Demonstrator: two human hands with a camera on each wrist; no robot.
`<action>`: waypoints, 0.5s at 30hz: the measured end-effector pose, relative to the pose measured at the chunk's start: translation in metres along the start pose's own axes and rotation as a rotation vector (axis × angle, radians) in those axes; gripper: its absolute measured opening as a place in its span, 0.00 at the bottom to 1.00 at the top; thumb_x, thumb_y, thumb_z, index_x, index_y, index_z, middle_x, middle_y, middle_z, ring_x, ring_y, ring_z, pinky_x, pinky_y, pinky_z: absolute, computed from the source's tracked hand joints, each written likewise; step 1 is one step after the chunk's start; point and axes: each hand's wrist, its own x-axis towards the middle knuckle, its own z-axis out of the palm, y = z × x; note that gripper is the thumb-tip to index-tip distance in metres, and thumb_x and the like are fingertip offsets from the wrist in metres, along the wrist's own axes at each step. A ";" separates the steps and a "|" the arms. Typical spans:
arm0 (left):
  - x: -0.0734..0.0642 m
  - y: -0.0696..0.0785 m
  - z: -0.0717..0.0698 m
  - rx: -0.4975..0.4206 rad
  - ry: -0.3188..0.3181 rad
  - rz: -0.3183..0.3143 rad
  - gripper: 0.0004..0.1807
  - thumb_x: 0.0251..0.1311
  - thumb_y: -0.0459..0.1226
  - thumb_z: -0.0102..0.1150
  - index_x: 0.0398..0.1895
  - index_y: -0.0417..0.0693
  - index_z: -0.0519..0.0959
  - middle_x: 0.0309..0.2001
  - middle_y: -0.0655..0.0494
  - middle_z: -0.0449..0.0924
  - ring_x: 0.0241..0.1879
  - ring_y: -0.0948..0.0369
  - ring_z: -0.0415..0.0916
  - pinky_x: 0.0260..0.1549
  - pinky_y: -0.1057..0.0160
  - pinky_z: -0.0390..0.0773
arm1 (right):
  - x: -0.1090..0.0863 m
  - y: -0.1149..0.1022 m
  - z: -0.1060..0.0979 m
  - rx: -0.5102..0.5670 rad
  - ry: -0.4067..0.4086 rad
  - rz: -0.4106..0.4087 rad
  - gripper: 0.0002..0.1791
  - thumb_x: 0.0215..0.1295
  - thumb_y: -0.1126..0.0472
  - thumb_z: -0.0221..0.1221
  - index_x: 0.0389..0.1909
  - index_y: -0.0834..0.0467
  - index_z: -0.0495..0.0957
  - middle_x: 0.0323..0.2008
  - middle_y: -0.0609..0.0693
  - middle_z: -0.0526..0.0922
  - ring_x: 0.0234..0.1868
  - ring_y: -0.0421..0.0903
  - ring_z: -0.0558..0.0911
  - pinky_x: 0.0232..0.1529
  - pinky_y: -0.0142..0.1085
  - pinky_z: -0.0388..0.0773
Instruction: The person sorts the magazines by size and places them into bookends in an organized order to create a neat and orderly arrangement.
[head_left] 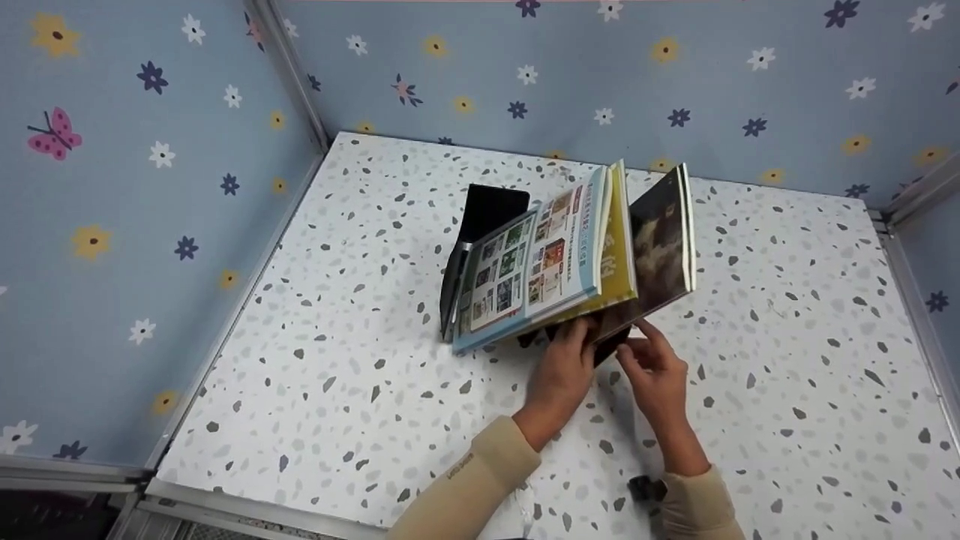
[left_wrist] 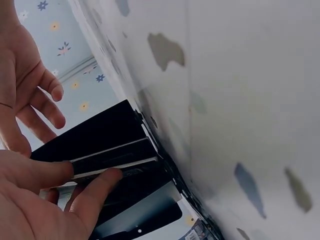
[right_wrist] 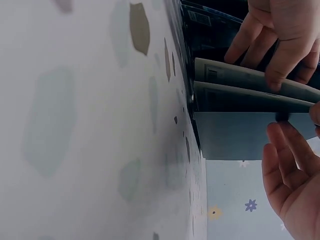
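Several books lean in a black book rack on the speckled table, among them a blue-and-white one (head_left: 551,255), a yellow one (head_left: 619,247) and a dark brown-covered one (head_left: 660,240). My left hand (head_left: 562,371) reaches in at the near edges; in the left wrist view its thumb and fingers pinch a thin dark book (left_wrist: 115,167). My right hand (head_left: 660,379) is beside the rack's right end plate (right_wrist: 235,135), its fingertips touching the outer face, fingers loosely bent. At the rack's other end stands a black upright plate (head_left: 491,210). The books partly hide the rack's base.
The white speckled table (head_left: 337,420) surrounds the rack. Blue flowered panels (head_left: 600,82) stand behind and at both sides. A small black object (head_left: 645,487) is at the right sleeve's cuff.
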 end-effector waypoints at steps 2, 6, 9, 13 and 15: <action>0.001 0.002 0.001 0.021 0.006 0.012 0.13 0.62 0.45 0.41 0.49 0.63 0.65 0.45 0.57 0.72 0.28 0.59 0.75 0.18 0.65 0.68 | 0.001 0.000 -0.001 0.004 0.007 -0.001 0.23 0.52 0.70 0.56 0.52 0.56 0.73 0.26 0.57 0.83 0.22 0.44 0.80 0.22 0.27 0.72; 0.002 0.003 0.001 0.083 0.003 0.068 0.13 0.62 0.42 0.41 0.50 0.57 0.65 0.29 0.56 0.75 0.18 0.61 0.72 0.12 0.66 0.63 | 0.001 0.005 -0.002 0.029 0.009 -0.001 0.23 0.52 0.70 0.56 0.52 0.58 0.72 0.26 0.59 0.83 0.21 0.47 0.80 0.21 0.27 0.71; 0.001 0.001 -0.001 0.126 -0.009 0.107 0.12 0.63 0.41 0.41 0.47 0.53 0.67 0.18 0.57 0.72 0.11 0.62 0.67 0.09 0.66 0.59 | -0.002 0.014 0.000 0.029 0.009 0.007 0.23 0.52 0.70 0.56 0.52 0.57 0.72 0.26 0.57 0.83 0.21 0.45 0.80 0.20 0.27 0.71; 0.000 -0.001 -0.003 0.103 -0.030 0.113 0.11 0.60 0.42 0.45 0.44 0.52 0.69 0.23 0.57 0.74 0.15 0.63 0.70 0.12 0.67 0.63 | -0.005 0.028 0.000 -0.032 0.013 0.016 0.24 0.52 0.68 0.58 0.52 0.53 0.72 0.26 0.53 0.83 0.22 0.38 0.79 0.21 0.25 0.71; -0.001 -0.003 -0.005 0.083 -0.032 0.115 0.12 0.58 0.44 0.48 0.42 0.51 0.70 0.25 0.57 0.75 0.17 0.62 0.72 0.14 0.66 0.66 | -0.005 0.029 -0.001 -0.087 0.003 0.012 0.24 0.52 0.66 0.58 0.53 0.50 0.72 0.27 0.51 0.84 0.24 0.36 0.79 0.22 0.25 0.72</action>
